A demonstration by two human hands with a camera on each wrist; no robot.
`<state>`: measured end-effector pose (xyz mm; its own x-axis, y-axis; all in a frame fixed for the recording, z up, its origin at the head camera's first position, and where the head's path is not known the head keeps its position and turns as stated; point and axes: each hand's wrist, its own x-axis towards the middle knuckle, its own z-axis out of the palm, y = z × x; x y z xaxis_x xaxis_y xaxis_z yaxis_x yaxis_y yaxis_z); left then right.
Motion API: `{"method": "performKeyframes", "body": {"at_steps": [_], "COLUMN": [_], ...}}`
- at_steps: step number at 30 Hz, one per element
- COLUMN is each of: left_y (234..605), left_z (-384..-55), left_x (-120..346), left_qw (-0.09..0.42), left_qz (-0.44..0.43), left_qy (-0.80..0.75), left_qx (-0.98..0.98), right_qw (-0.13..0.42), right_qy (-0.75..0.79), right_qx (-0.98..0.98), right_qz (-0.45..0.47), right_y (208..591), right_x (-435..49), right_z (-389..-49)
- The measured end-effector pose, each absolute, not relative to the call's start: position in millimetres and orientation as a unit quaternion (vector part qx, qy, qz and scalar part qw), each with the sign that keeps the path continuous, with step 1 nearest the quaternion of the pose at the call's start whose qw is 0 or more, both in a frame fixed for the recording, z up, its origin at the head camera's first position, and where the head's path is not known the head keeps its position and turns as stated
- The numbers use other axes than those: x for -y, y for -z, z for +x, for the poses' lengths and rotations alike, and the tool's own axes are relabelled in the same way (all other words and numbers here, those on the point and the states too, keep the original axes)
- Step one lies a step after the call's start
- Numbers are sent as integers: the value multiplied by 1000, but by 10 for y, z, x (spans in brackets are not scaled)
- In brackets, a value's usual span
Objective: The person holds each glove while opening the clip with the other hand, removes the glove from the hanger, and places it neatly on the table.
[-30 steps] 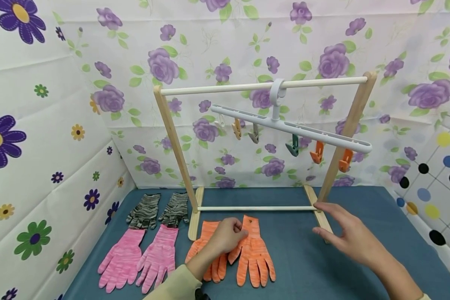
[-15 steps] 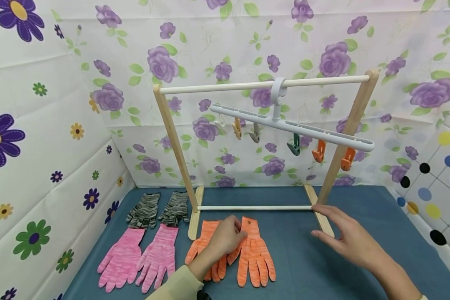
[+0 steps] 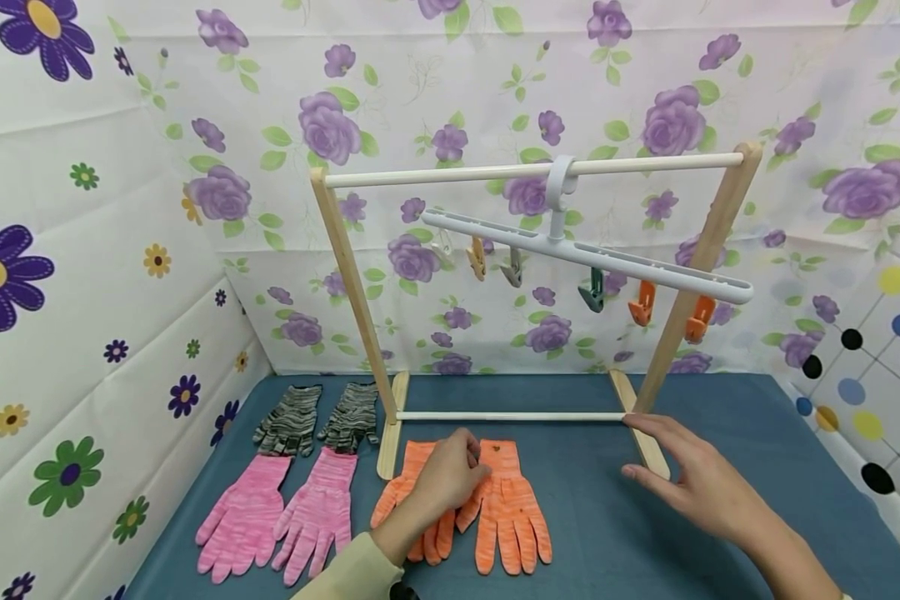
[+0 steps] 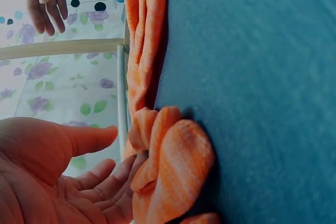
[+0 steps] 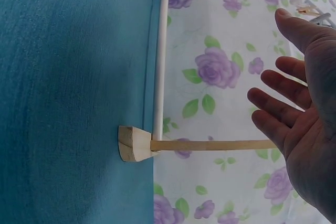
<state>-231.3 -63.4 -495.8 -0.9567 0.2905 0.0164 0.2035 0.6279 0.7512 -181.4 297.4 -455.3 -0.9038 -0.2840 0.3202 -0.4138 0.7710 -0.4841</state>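
In the head view my left hand is over the inner edges of two orange gloves, the left glove and the right glove. From the left wrist, its thumb stands apart from the loosely bent fingers, which touch or lie right beside the bunched orange fabric; nothing is pinched. My right hand hovers by the right foot of a wooden rack, fingers spread and holding nothing. A white hanger hangs from the top bar, with coloured clips such as a green clip below it.
Left of the rack lie two pink gloves, with two grey-black knit gloves behind them. The rack's low crossbar runs just behind the orange gloves. Flowered sheets surround the blue tabletop.
My left hand has drawn back very slightly to the left, and the right orange glove's cuff sits a little lower. My right hand has barely moved.
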Motion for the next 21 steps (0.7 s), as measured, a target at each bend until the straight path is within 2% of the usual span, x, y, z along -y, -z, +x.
{"method": "performKeyframes", "body": {"at_steps": [8, 21], "left_y": [4875, 4753], "left_z": [-2311, -2242], "left_x": [683, 942], "left_qw": [39, -60], "left_qz": [134, 104], "left_qy": [-387, -350], "left_qx": [-911, -929], "right_qw": [110, 143], "right_qy": [-276, -288], "right_qx": [938, 928], "right_qz": [179, 189], "right_y": [4563, 4609], "right_x": [-2968, -3037], "right_z": [-1826, -1839]}}
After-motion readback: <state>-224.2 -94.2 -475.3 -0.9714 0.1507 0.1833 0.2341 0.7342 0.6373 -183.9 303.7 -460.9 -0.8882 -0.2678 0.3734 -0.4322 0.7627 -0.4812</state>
